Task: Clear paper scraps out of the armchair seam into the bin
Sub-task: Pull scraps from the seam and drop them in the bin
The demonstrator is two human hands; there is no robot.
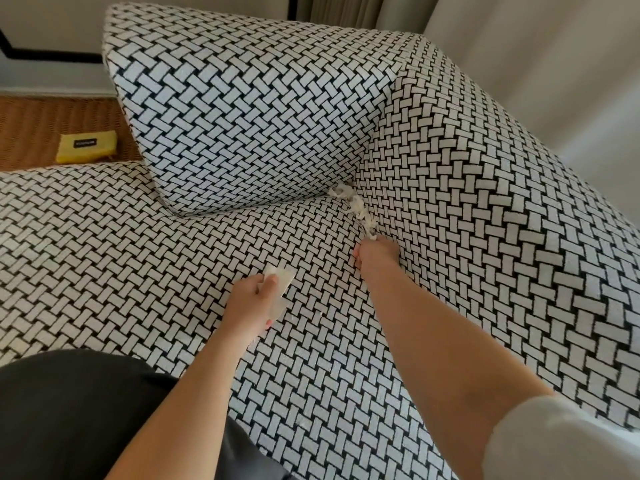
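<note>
White paper scraps (358, 207) lie bunched in the seam where the armchair seat (173, 258) meets the side rest (485, 209), just below the back cushion (242, 116). My right hand (375, 256) reaches into that seam, its fingertips on the lowest scraps, fingers curled around them. My left hand (254, 297) hovers over the seat to the left and grips a wad of collected white paper (282, 282). No bin is in view.
The whole chair wears a black-and-white woven pattern. A yellow pouch (86, 147) lies on the brown woven floor at the left behind the seat. Pale curtains (554, 64) hang behind the side rest. My dark-clothed knee (69, 410) is at bottom left.
</note>
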